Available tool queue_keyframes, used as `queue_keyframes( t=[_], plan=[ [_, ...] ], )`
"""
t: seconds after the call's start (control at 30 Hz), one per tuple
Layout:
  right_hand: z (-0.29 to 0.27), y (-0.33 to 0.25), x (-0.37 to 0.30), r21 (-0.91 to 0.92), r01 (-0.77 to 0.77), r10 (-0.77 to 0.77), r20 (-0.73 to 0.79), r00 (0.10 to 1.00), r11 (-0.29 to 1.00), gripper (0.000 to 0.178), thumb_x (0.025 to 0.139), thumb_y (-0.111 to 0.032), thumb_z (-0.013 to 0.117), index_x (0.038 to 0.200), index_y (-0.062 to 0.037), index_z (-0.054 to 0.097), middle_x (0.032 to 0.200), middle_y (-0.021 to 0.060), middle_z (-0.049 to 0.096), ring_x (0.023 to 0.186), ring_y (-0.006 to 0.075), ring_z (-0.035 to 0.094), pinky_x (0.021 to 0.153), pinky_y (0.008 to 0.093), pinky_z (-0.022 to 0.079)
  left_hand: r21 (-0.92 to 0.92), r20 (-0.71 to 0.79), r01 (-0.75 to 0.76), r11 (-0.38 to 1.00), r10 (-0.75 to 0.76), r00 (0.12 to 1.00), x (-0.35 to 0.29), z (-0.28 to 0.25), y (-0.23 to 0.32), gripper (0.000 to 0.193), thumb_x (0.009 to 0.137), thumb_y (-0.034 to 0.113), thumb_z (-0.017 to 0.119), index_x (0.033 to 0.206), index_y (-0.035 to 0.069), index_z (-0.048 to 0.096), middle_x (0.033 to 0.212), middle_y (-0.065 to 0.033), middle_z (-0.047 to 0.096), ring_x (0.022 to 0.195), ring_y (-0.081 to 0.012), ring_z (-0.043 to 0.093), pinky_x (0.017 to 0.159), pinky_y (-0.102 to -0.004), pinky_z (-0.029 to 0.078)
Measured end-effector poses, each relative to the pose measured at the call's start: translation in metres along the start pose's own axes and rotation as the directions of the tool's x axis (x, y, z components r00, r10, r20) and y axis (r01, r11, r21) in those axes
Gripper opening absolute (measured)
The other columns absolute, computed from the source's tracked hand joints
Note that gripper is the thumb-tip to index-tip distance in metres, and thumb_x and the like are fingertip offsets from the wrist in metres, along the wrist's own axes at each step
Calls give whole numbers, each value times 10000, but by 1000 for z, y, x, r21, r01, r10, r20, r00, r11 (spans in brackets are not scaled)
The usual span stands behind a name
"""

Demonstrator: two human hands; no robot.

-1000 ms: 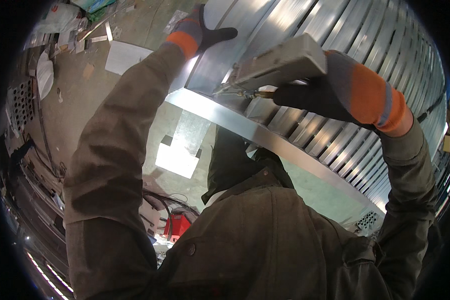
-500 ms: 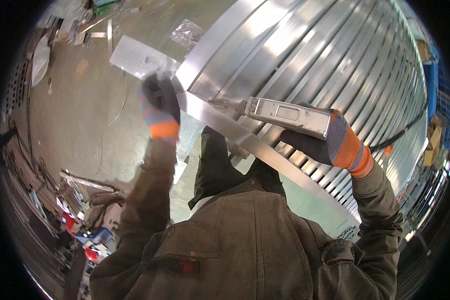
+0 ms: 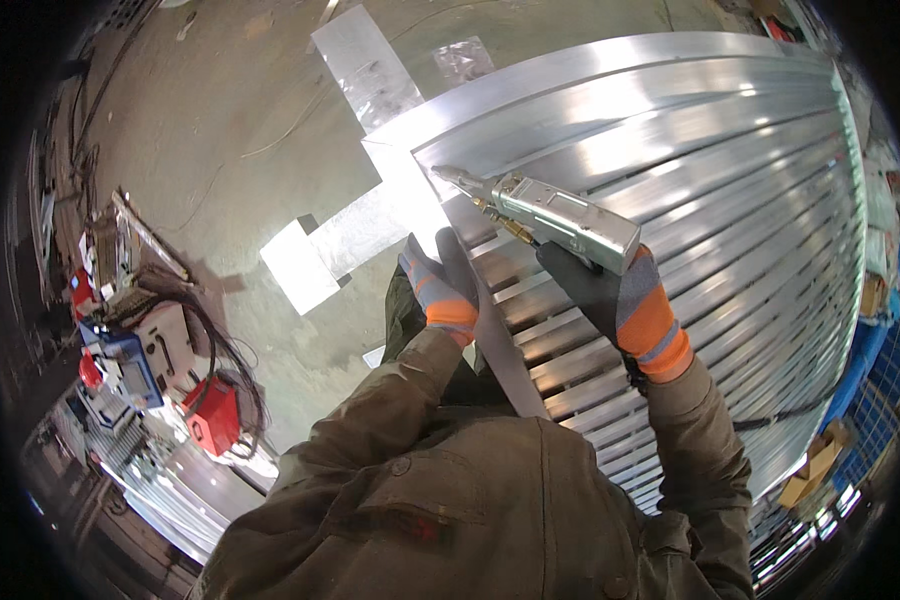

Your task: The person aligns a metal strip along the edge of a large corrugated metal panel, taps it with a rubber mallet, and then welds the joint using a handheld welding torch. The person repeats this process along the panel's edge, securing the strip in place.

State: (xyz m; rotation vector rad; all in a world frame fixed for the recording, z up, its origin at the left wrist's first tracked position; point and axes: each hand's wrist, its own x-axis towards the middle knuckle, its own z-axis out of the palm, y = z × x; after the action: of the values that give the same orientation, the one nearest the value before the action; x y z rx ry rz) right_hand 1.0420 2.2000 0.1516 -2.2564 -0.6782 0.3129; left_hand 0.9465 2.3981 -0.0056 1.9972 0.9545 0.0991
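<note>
My right hand (image 3: 620, 300), in a grey, black and orange glove, is closed round the rear of a silver, boxy welding gun (image 3: 567, 217) with a brass fitting below its narrow nozzle. The nozzle tip lies near the inner corner of a large slatted aluminium frame (image 3: 670, 50). In a matching glove, my left hand (image 3: 442, 285) straddles the frame's near rail just below that corner, thumb and fingers on either side. Part of its fingers is hidden, as is my right hand's grip under the gun.
Metal sheets (image 3: 365, 70) lie on the floor beyond the corner. At the left stand a red box (image 3: 212, 415) and a blue-and-white machine (image 3: 125, 365) among cables. A dark hose (image 3: 780, 415) runs over the slats. Cardboard (image 3: 815, 475) and blue mesh (image 3: 875, 405) are at the far right.
My left hand has come down and right from beside the corner onto the near rail. My right hand still holds the welding gun, its nozzle now closer to the corner. The view has turned.
</note>
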Motion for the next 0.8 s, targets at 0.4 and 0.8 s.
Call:
queue_keyframes(
  t=[0.4,0.8],
  plan=[
    [9,30,15,312,-177,146,120,982,933,315,1015,-126,741,1318,-190,800,1187,114,807,1022,291,806,792,379,656,-261,24,86,962,-82,996,-3,2,-1,430,1127,299,609,1415,-15,553,1326,-199,578,1203,-312,590,1036,-449,478],
    [17,42,16,469,-234,198,125,972,852,281,1027,-155,762,1305,-170,801,1170,119,811,994,268,813,788,358,661,-333,4,-5,943,7,1000,-6,4,-3,419,1154,283,548,1424,-36,526,1291,-185,578,1169,-282,580,1036,-425,474]
  ],
)
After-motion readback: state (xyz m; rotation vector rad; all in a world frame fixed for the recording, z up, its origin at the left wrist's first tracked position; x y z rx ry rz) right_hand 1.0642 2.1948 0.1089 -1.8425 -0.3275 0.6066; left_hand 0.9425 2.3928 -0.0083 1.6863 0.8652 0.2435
